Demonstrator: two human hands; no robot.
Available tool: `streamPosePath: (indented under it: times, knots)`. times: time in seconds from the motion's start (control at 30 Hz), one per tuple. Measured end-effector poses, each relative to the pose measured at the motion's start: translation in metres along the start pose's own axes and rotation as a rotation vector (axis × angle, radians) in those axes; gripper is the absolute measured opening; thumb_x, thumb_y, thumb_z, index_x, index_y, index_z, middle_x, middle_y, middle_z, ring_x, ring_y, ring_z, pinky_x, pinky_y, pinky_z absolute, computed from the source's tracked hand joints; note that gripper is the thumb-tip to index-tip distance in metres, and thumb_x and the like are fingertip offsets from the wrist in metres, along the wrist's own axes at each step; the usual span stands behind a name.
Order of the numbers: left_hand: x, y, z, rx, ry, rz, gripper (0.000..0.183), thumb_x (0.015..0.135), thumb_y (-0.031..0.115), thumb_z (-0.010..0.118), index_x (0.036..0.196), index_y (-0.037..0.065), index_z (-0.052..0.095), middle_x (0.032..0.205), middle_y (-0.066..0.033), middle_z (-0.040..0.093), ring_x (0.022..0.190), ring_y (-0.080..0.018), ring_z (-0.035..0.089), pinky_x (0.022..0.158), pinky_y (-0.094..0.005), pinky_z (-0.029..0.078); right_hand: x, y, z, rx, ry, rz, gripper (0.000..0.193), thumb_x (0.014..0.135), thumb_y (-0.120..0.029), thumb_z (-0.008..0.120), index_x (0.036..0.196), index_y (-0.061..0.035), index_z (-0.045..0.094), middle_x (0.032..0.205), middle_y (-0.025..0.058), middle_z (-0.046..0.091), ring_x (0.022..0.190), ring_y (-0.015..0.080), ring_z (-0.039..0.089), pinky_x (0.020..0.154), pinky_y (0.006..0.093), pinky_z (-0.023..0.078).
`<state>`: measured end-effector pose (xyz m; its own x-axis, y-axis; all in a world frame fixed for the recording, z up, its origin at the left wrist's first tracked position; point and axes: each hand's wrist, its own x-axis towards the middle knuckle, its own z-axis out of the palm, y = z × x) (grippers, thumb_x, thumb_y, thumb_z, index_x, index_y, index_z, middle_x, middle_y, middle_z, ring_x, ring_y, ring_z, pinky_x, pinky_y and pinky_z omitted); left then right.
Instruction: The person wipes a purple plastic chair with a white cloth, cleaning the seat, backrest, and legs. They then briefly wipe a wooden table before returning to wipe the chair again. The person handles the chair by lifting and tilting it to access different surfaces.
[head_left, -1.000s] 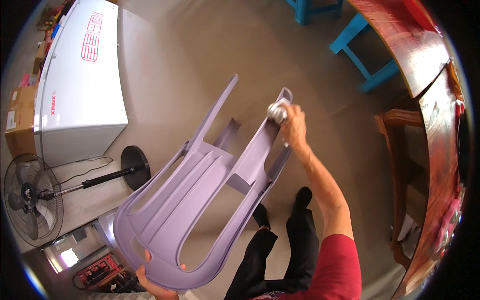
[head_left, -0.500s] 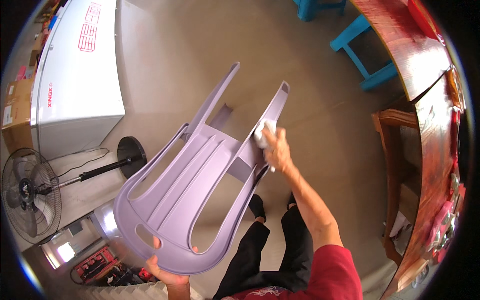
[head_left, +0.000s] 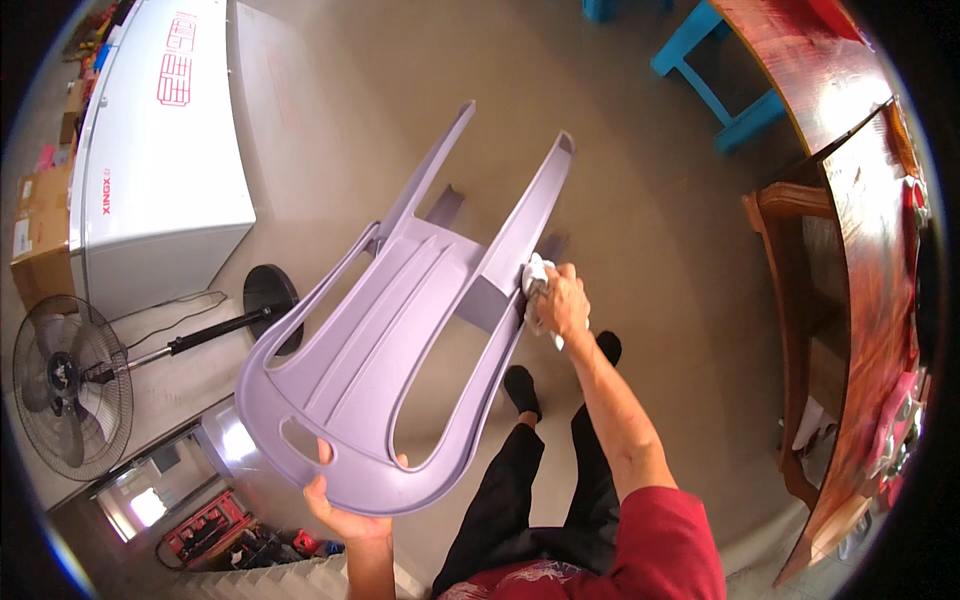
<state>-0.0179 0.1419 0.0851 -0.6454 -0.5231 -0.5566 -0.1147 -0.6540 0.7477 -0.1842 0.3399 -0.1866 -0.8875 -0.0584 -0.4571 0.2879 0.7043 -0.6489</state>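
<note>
A light purple plastic chair (head_left: 375, 330) is held tilted in front of me, its legs pointing away and its rounded back towards me. My left hand (head_left: 345, 505) grips the top of the backrest, with a finger through the oval handle hole. In my right hand (head_left: 563, 303) is a crumpled white cloth (head_left: 537, 285), pressed to the chair's right side where the leg meets the armrest. The right fingers are closed round the cloth; the palm side is hidden.
On the left stand a white chest freezer (head_left: 160, 130), a cardboard box (head_left: 42, 235) and a black fan (head_left: 72, 385). To the right are a glossy wooden table (head_left: 860, 200) and a blue stool (head_left: 700, 85). Red and black tools (head_left: 225, 535) lie at lower left.
My right hand has slid the cloth down from the leg towards the armrest joint. The chair sits slightly higher in view, and the feet show more.
</note>
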Motion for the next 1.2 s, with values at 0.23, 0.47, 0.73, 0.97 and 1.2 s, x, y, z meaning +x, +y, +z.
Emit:
streamPosePath:
  times: [0.23, 0.47, 0.73, 0.97, 1.2]
  knots:
    - [-0.002, -0.003, -0.007, -0.049, -0.046, 0.014, 0.052, 0.083, 0.037, 0.048, 0.128, 0.012, 0.048, 0.126, -0.0111, 0.050, 0.108, -0.0349, 0.053, 0.080, -0.0637, 0.047, -0.049, -0.011, -0.003, -0.035, -0.192, -0.180, 0.029, 0.070, -0.005, 0.059, 0.098, -0.0088, 0.064, 0.115, 0.0102, 0.051, 0.100, 0.0348, 0.054, 0.083, 0.0436, 0.051]
    - [-0.002, 0.002, 0.013, -0.122, -0.004, 0.003, 0.043, 0.081, 0.035, 0.050, 0.117, 0.011, 0.054, 0.121, -0.0120, 0.053, 0.105, -0.0353, 0.054, 0.073, -0.0620, 0.050, -0.135, -0.064, -0.023, 0.040, -0.238, -0.258, 0.025, 0.068, -0.009, 0.063, 0.092, -0.0142, 0.066, 0.107, 0.0098, 0.052, 0.096, 0.0339, 0.054, 0.081, 0.0404, 0.049]
    - [0.001, 0.005, 0.019, -0.111, -0.030, -0.034, 0.054, 0.078, 0.038, 0.048, 0.124, 0.012, 0.048, 0.120, -0.0107, 0.051, 0.105, -0.0328, 0.053, 0.071, -0.0562, 0.050, -0.204, -0.120, -0.072, 0.177, -0.439, -0.496, 0.025, 0.071, -0.015, 0.061, 0.095, -0.0108, 0.066, 0.111, 0.0100, 0.054, 0.100, 0.0308, 0.054, 0.086, 0.0397, 0.047]
    - [0.004, 0.008, 0.027, -0.106, 0.025, 0.001, 0.068, 0.077, 0.040, 0.045, 0.138, 0.011, 0.037, 0.127, -0.0104, 0.047, 0.109, -0.0329, 0.051, 0.077, -0.0532, 0.050, -0.234, -0.149, -0.058, 0.449, -0.291, -0.267, 0.044, 0.073, -0.016, 0.060, 0.116, -0.0064, 0.054, 0.107, 0.0154, 0.051, 0.098, 0.0337, 0.055, 0.084, 0.0397, 0.047]
    - [0.001, 0.013, 0.020, -0.043, 0.007, -0.028, 0.069, 0.080, 0.040, 0.046, 0.142, 0.014, 0.031, 0.131, -0.0116, 0.045, 0.105, -0.0359, 0.054, 0.074, -0.0573, 0.051, -0.167, -0.119, -0.034, 0.168, -0.015, -0.029, 0.035, 0.077, -0.012, 0.060, 0.111, -0.0053, 0.054, 0.098, 0.0163, 0.051, 0.091, 0.0345, 0.057, 0.077, 0.0414, 0.048]
